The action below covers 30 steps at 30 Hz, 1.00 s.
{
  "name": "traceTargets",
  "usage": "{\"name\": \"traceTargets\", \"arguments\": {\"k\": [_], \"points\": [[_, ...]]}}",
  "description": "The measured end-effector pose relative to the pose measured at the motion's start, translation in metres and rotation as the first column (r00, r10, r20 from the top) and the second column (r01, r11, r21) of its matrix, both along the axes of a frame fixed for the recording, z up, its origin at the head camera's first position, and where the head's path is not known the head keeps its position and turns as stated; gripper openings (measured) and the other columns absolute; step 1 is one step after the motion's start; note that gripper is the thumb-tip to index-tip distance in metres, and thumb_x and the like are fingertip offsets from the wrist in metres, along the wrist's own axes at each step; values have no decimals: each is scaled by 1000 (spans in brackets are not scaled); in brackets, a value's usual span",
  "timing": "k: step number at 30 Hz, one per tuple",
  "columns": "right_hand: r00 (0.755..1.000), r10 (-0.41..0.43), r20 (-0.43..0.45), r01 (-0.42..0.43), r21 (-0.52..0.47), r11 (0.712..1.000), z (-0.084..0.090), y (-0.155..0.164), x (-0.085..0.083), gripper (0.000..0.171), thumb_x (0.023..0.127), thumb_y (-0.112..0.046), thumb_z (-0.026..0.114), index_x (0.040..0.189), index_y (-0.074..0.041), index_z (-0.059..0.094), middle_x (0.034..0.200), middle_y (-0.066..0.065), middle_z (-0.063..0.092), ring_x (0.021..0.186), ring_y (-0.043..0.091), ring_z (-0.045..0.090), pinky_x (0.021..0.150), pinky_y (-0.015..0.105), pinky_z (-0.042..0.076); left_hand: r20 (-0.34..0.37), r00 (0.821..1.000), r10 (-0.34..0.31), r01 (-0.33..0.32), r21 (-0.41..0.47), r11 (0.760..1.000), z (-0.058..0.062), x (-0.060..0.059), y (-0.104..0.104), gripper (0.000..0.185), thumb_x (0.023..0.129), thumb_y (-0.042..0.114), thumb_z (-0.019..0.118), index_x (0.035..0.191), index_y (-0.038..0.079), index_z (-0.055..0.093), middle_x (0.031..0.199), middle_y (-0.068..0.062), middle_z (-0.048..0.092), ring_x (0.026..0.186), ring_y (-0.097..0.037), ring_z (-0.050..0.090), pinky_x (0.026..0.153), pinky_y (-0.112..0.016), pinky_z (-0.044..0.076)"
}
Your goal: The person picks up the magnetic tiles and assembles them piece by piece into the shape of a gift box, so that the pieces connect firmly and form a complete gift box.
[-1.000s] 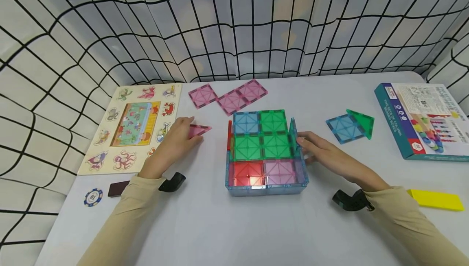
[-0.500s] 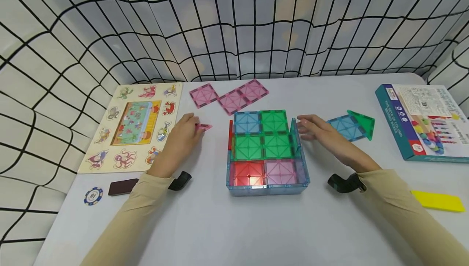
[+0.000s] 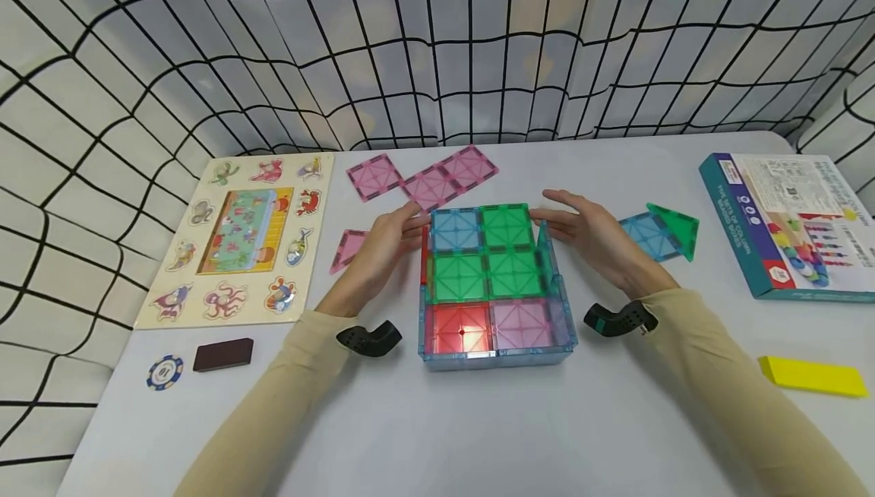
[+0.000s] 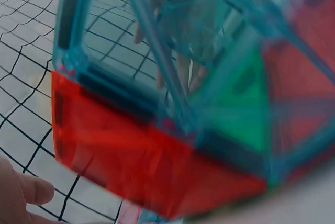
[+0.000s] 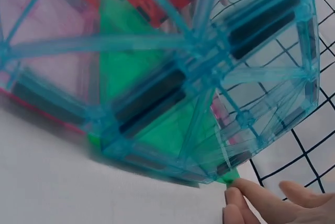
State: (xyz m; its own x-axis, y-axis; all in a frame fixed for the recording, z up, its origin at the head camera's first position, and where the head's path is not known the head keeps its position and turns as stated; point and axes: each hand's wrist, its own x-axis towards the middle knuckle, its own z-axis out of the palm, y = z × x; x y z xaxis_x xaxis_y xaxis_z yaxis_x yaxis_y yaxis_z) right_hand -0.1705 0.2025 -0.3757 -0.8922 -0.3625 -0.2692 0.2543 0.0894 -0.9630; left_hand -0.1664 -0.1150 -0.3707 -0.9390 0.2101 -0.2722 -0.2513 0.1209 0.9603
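A shallow box of translucent magnetic tiles (image 3: 513, 276) stands mid-table, with blue, green, red and pink squares in its floor. Upright blue tiles edge its front and right; a red tile (image 4: 115, 135) stands on its left. My left hand (image 3: 372, 261) is beside the far left corner, fingertips near the red tile; contact there is hard to judge. At the far right corner is my right hand (image 3: 598, 242), fingers extended. In the right wrist view its fingertips meet a green tile corner (image 5: 230, 176). A pink tile (image 3: 347, 248) lies flat, partly hidden by my left hand.
Pink square tiles (image 3: 431, 187) lie behind the box. Right of it are a blue square (image 3: 652, 237), a green triangle (image 3: 678, 229), a boxed game (image 3: 800, 231) and a yellow block (image 3: 813, 376). Left are a picture board (image 3: 235, 242), a dark block (image 3: 222, 354) and a chip (image 3: 165, 372).
My left hand has moved right, from the pink tile to the box's left side. My right hand has slid away from me along the right side to the far corner. The box looks unmoved.
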Motion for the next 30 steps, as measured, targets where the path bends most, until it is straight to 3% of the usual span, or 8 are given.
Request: {"name": "traceTargets", "arguments": {"k": [7, 10, 15, 21, 24, 30], "points": [[1000, -14, 10, 16, -173, 985, 1, 0, 3, 68, 114, -44, 31, 168, -7, 13, 167, 29, 27, 158, 41, 16, 129, 52, 9, -24, 999, -22, 24, 71, 997, -1, 6, -4, 58, 115, 31, 27, 160, -7, 30, 161, -22, 40, 149, -34, 38, 124, -46, 30], [1000, -19, 4, 19, -200, 980, -1, 0, 4, 69, 113, -45, 35, 168, -8, 13, 168, 27, 26, 157, 44, 19, 128, 57, 11, -38, 999, -17, 21, 98, 995, -3, 8, -7, 59, 115, 31, 29, 161, -5, 29, 161, -20, 41, 147, -35, 40, 123, -46, 32], [1000, -14, -19, 11, -149, 989, -9, -2, 6, 70, 113, -42, 37, 168, -9, 10, 171, 21, 22, 158, 38, 16, 129, 54, 11, -54, 998, -18, 26, 136, 990, -7, 9, -8, 55, 115, 28, 34, 154, -10, 39, 154, -24, 48, 143, -35, 45, 122, -45, 34], [998, 13, -66, -19, -84, 996, -16, -4, 12, 68, 114, -39, 37, 167, -4, 14, 173, 14, 17, 160, 27, 13, 130, 45, 10, -92, 995, -26, 36, 109, 993, -10, 12, -3, 50, 115, 24, 37, 149, -9, 50, 149, -24, 53, 140, -32, 48, 123, -45, 32], [995, 14, -96, -18, -44, 999, -17, -6, 14, 66, 114, -37, 38, 167, -4, 16, 173, 14, 19, 160, 27, 16, 129, 45, 13, -105, 994, -36, 45, 83, 996, -11, 13, -3, 51, 115, 27, 36, 153, -5, 47, 149, -23, 53, 139, -33, 49, 122, -47, 33], [993, 14, -121, -14, 0, 1000, -18, -6, 15, 65, 114, -34, 38, 167, -4, 15, 172, 16, 19, 159, 29, 18, 128, 46, 16, -106, 990, -88, 84, -46, 995, -15, 16, -6, 56, 115, 36, 31, 163, 6, 35, 162, -13, 40, 145, -33, 45, 125, -49, 27]]}}
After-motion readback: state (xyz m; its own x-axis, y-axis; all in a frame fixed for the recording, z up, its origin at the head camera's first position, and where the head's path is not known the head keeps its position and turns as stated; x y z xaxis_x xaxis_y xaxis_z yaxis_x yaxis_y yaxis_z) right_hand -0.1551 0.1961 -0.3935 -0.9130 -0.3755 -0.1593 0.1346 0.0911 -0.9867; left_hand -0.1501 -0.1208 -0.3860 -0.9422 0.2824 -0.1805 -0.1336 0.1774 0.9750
